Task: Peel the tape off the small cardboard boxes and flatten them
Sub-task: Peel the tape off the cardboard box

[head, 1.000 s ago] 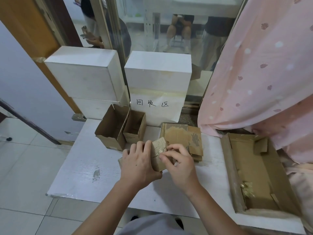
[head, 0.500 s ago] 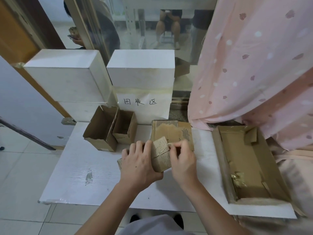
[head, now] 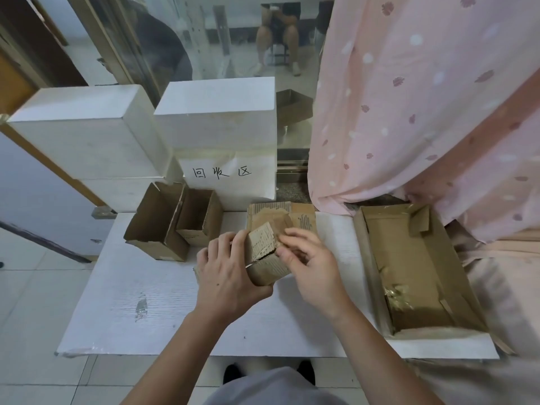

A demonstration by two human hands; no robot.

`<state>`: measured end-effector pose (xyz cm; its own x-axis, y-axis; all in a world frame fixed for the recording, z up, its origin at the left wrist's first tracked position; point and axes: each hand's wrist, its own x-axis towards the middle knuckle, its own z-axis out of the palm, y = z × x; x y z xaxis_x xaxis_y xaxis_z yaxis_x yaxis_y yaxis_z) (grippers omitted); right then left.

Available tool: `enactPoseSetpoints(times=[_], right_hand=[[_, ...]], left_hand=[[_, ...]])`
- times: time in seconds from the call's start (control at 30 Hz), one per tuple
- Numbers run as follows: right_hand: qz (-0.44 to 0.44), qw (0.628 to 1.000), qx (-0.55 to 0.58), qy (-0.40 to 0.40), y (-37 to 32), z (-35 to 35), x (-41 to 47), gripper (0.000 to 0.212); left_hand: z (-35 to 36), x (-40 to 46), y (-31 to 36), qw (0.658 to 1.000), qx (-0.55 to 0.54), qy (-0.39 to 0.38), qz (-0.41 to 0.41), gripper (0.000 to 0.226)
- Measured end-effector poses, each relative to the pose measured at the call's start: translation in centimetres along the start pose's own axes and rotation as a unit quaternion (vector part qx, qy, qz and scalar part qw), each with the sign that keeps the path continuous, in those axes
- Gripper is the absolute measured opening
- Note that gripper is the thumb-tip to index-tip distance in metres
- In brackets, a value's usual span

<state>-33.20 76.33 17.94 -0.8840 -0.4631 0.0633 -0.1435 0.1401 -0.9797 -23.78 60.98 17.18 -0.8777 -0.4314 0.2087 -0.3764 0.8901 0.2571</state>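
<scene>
Item: small box (head: 267,258), held above tabletop (head: 152,290) in my left grip (head: 226,276), fingers wrapped round it. Right grip (head: 306,264) pinched at flap edge, shifted lower than second earlier; flap lifted, tape likely peeling. Flattened pieces (head: 292,217) just beyond.

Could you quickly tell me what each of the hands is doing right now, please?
Left hand: grips the small cardboard box, fingers curled round its side.
Right hand: fingertips pinch at the box's top flap; whether they hold tape cannot be told.
</scene>
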Motion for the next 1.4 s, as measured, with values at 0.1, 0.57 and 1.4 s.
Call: enactPoseSetpoints(times=[0.1, 0.57, 1.4], right_hand=[[-0.015, 1.000, -0.022, 0.005, -0.2, -0.5, 0.2, 0.010], [-0.012, 0.997, 0.065, 0.035, -0.5, -4.5, -0.2, 0.026], [0.009, 0.996, 0.028, 0.090, 0.8, -12.9, -0.3, 0.013]], left_hand=[[0.2, 0.0, 0.4, 1.000, -0.007, 0.019, 0.013, 0.103], [1.1, 0.2, 3.7, 0.994, -0.063, 0.070, 0.046, 0.105], [3.5, 2.8, 10.3, 0.987, -0.090, 0.050, 0.126, 0.103]])
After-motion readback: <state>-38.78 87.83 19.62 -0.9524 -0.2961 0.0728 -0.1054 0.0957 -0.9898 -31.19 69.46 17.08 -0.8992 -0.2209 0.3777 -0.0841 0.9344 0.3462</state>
